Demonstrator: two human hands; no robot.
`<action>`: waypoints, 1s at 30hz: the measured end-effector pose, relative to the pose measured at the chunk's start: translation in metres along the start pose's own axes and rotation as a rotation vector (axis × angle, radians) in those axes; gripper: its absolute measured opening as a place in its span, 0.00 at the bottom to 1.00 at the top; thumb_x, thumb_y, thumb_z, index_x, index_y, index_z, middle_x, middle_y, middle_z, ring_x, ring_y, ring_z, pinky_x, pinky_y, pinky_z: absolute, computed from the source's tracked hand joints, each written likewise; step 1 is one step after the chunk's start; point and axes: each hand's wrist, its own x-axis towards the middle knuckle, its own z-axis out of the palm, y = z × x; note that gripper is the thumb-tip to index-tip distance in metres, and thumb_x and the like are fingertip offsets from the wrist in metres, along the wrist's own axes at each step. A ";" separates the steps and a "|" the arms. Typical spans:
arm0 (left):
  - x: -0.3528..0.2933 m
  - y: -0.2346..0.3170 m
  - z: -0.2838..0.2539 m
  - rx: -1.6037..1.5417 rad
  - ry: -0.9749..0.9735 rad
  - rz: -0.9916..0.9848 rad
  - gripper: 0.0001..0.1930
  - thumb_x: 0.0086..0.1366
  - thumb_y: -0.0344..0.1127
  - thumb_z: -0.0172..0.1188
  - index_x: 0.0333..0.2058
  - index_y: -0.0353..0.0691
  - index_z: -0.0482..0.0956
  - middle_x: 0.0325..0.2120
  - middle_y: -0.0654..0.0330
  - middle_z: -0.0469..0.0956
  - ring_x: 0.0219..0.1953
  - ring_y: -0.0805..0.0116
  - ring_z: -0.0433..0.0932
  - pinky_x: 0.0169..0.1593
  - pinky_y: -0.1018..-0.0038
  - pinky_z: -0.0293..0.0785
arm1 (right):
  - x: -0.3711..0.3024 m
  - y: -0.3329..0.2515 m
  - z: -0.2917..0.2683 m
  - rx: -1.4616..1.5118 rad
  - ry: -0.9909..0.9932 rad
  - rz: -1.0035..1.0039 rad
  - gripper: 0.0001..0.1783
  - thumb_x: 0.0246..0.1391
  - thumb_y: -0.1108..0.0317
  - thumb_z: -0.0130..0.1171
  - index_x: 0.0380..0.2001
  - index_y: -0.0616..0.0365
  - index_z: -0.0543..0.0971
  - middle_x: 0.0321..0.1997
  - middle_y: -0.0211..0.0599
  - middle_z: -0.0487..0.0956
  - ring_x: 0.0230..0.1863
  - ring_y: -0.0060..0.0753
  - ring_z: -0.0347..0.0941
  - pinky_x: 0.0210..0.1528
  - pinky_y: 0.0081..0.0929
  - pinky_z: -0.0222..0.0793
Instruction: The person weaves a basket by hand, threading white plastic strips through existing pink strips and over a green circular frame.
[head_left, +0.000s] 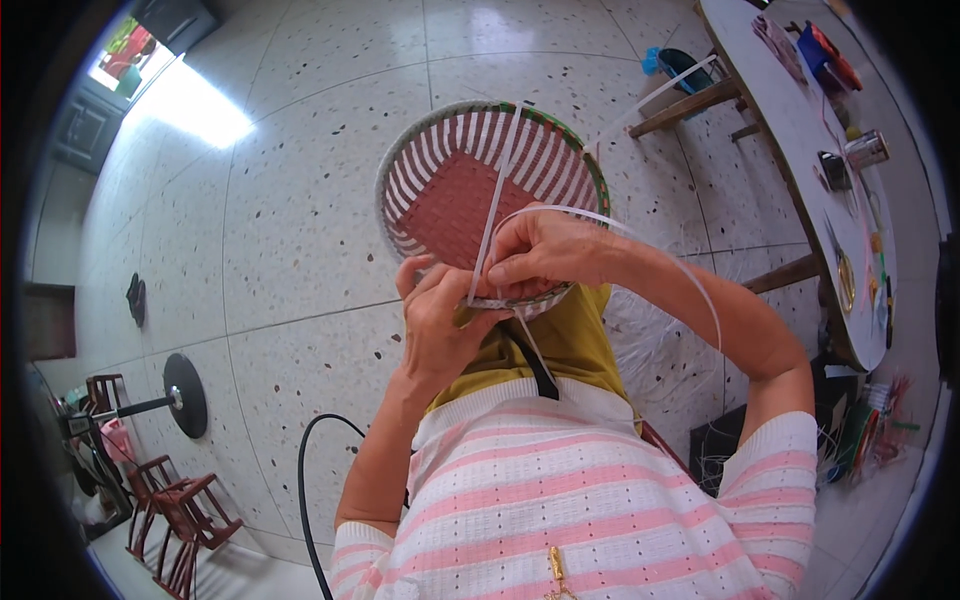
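1. Head view: speckled stone-tile floor (290, 200) fills most of the background; white-topped table (795, 130) along the right, cluttered.
2. Striped knit top (560, 480), pink and white, on the wearer, lower centre; dark-yellow trousers (595, 335) above it.
3. Round woven basket (450, 205), centre, at the wearer's lap: reddish-brown plaited base, upright white slats with gaps, rim pale at left, green with red bits at right.
4. Basket mouth faces up toward the camera, base seen inside. Outline near-round, so long axis can't be told.
5. Right hand (545, 245): at near rim, thumb and index closed together on the looped strip; exact contact partly hidden.
6. Left hand (442, 315): fingers curled, gripping the near rim, left of the right hand.
7. Looped strip (610, 220), white, arcs from the right fingers over the right forearm.
8. Straight white strip (498, 200) crosses the mouth, far rim to near rim, far end leaning right.
9. Gold-handled scissors (846, 283) on the table; metallic can (866, 149) farther along, any print too small to read.
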 end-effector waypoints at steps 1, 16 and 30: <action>-0.001 0.000 -0.001 -0.008 -0.013 -0.010 0.18 0.43 0.33 0.78 0.30 0.43 0.77 0.25 0.66 0.79 0.32 0.65 0.78 0.60 0.60 0.58 | 0.001 0.000 0.000 0.018 -0.030 -0.001 0.08 0.58 0.70 0.63 0.37 0.64 0.84 0.26 0.28 0.81 0.24 0.12 0.71 0.26 0.12 0.68; -0.009 0.004 -0.001 0.003 0.023 -0.008 0.19 0.41 0.34 0.79 0.27 0.43 0.75 0.21 0.64 0.76 0.29 0.64 0.77 0.58 0.61 0.60 | 0.007 0.006 0.001 0.072 -0.152 0.079 0.10 0.52 0.69 0.69 0.36 0.64 0.85 0.28 0.27 0.82 0.25 0.12 0.72 0.25 0.11 0.67; 0.003 -0.004 -0.003 -0.015 0.007 0.028 0.16 0.44 0.35 0.77 0.29 0.43 0.77 0.25 0.65 0.81 0.31 0.63 0.78 0.56 0.61 0.61 | 0.006 -0.005 -0.002 -0.183 -0.058 -0.087 0.08 0.53 0.69 0.66 0.33 0.63 0.85 0.27 0.28 0.82 0.27 0.14 0.74 0.30 0.18 0.71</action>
